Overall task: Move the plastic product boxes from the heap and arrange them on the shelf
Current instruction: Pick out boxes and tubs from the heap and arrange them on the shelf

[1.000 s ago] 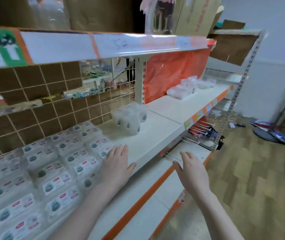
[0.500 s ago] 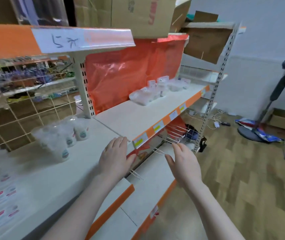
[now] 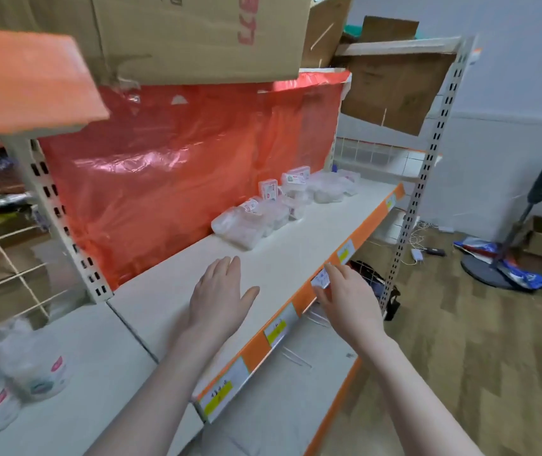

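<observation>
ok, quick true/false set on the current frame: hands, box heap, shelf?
1. Both hands are empty. True: left hand and right hand hold nothing.
2. The heap of plastic product boxes lies on the floor. False: it lies on the shelf, against the red plastic sheet.
3. The left hand is over the shelf board. True.
4. The right hand grips a box. False: its fingers are straight, by the shelf's orange edge strip.

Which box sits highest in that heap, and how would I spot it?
Find the red plastic sheet behind the white shelf. At its right end lies the heap of clear boxes. The highest box stands near the middle, its white label with a green mark facing you, unlike the red-labelled box to its left.
</observation>
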Tool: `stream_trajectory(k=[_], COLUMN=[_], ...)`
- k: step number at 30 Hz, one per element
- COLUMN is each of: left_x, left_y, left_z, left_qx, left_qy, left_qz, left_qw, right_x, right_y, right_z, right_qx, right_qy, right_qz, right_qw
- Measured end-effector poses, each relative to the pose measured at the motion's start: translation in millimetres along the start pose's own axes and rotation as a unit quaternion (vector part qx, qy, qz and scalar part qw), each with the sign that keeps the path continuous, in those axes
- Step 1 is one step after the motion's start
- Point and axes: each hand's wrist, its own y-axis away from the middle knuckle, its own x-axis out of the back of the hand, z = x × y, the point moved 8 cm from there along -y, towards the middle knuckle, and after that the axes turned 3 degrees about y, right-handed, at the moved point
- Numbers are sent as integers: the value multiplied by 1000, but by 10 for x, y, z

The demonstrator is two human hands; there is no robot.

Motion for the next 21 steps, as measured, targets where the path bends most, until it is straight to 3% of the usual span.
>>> stream_trajectory(k=[9, 21], left_x=[-179, -734], left_y=[-1092, -1784], left_z=[-128, -309], left_qx=[17, 221], left_qy=[-22, -7], left_qz=[3, 25], left_qw=[1000, 975], right_x=[-341, -991], right_y=[-1307, -2851], right_z=[162, 155], right_qx=[27, 224], right_qy=[-15, -100], right_qz=[-5, -70], right_qw=[1000, 967])
